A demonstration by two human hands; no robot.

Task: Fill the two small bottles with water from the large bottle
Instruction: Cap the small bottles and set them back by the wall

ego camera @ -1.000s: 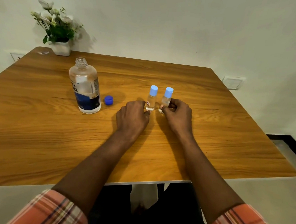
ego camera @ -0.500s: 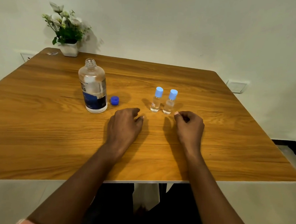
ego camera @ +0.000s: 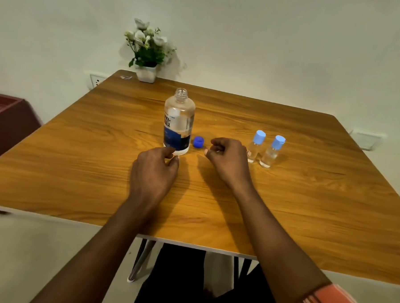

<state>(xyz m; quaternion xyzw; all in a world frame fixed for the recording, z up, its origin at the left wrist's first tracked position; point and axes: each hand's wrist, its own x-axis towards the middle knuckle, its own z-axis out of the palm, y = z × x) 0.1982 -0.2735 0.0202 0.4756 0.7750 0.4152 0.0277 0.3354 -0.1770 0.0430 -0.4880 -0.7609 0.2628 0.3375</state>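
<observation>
Head view — left hand, right hand — loosely curled, empty.

blue cap between large bottle and right hand, bare table left

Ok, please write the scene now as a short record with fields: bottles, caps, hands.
large bottle: upright on table, uncapped
blue cap: on table, right of large bottle
left small bottle: upright, light blue cap on
right small bottle: upright, capped, beside it
left hand: loosely curled, holds nothing, near large bottle's base
right hand: loosely curled, holds nothing, near blue cap
flower pot: far table edge
</observation>
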